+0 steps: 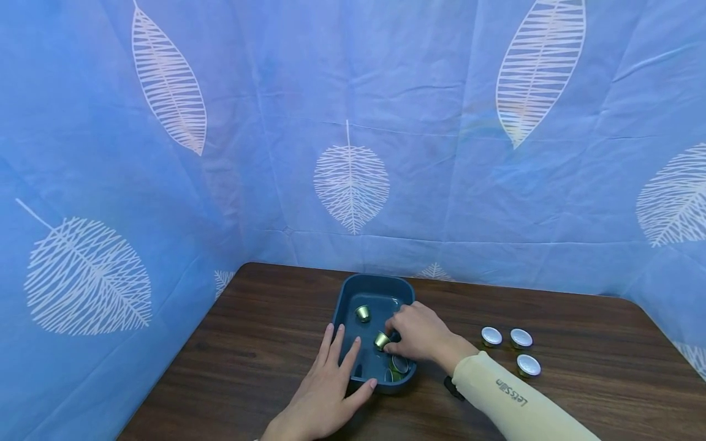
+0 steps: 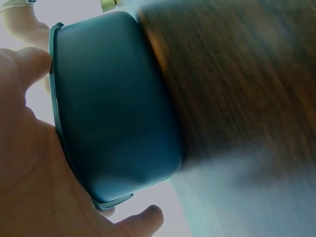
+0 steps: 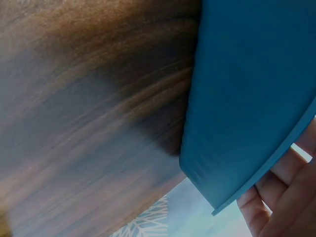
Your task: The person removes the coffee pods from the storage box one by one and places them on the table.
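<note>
A dark blue rectangular tray (image 1: 377, 283) lies on the table with several small gold coffee capsules inside. My right hand (image 1: 421, 334) reaches over its right rim, thumb and fingertips pinching a gold capsule (image 1: 381, 341). Another capsule (image 1: 362, 313) is tipped over farther back, and more capsules (image 1: 399, 364) sit in the near right corner. My left hand (image 1: 325, 392) rests with spread fingers on the near left rim. In the left wrist view, its palm lies along the rim above the tray's outer wall (image 2: 113, 108). The right wrist view hides the pinched capsule behind the tray wall (image 3: 247, 98).
Right of the tray, three capsules stand on the brown wooden table (image 1: 242, 355) with silver lids up: a left one (image 1: 491, 335), a back one (image 1: 521, 338) and a near one (image 1: 528, 365). Blue leaf-patterned cloth (image 1: 419, 184) hangs behind and beside the table.
</note>
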Demonstrator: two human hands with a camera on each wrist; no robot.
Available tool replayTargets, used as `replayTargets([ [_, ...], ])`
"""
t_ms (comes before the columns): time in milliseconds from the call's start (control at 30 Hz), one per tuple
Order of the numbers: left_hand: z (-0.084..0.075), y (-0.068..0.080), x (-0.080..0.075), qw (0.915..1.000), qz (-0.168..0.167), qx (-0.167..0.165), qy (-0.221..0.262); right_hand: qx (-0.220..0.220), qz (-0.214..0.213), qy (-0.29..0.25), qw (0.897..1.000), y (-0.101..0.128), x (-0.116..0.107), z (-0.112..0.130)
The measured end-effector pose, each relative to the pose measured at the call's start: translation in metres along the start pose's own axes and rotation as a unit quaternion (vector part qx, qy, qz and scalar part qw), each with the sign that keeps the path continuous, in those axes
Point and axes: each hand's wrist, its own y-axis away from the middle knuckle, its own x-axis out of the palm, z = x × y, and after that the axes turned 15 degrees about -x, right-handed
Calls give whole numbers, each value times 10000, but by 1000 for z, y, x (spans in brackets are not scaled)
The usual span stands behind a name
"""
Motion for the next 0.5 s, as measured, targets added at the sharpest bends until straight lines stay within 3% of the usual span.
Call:
replayTargets([
  [500, 0, 1, -1, 10000, 16, 12, -26, -9, -421, 193, 9989, -2, 8, -3],
])
